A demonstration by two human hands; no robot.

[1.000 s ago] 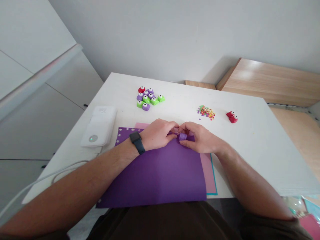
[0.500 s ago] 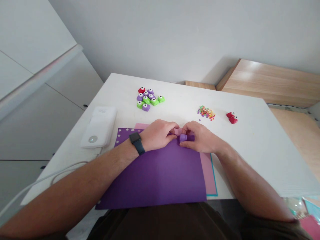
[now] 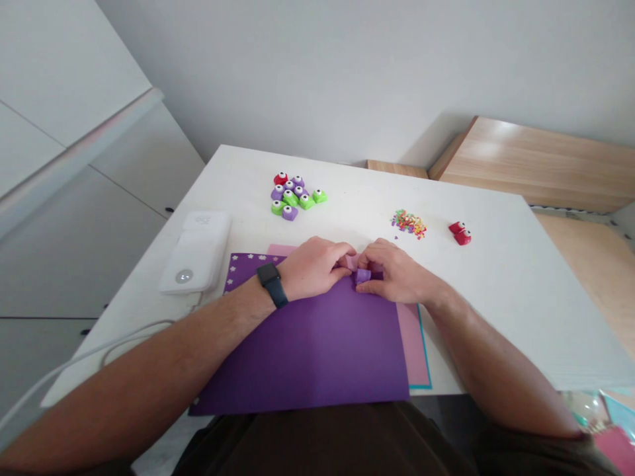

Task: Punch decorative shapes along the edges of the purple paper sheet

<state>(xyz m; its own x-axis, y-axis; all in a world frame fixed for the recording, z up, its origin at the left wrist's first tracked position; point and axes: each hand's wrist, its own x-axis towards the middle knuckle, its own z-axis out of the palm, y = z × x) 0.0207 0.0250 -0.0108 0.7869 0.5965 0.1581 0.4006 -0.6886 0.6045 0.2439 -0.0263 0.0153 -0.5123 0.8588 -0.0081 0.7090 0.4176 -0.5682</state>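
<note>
Purple sheet (image 3: 317,350) shifted left, held punch (image 3: 363,276), long axis unclear

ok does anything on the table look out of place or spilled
One purple bit lies stray, apart from the pile of coloured bits; the purple sheet sits askew, not lined up with the pink sheet beneath.

Looks forward and down from the person's head, above dark clothing (image 3: 307,439) at the bottom edge. Sits near the white tabletop (image 3: 520,284), with the left hand (image 3: 313,266) and right hand (image 3: 394,272) close to mid-frame. Spreads wide enough to catch white cabinet doors (image 3: 49,218) at left, a grey wall (image 3: 347,79) ahead and a wood-grain panel (image 3: 546,158) at right.
</note>
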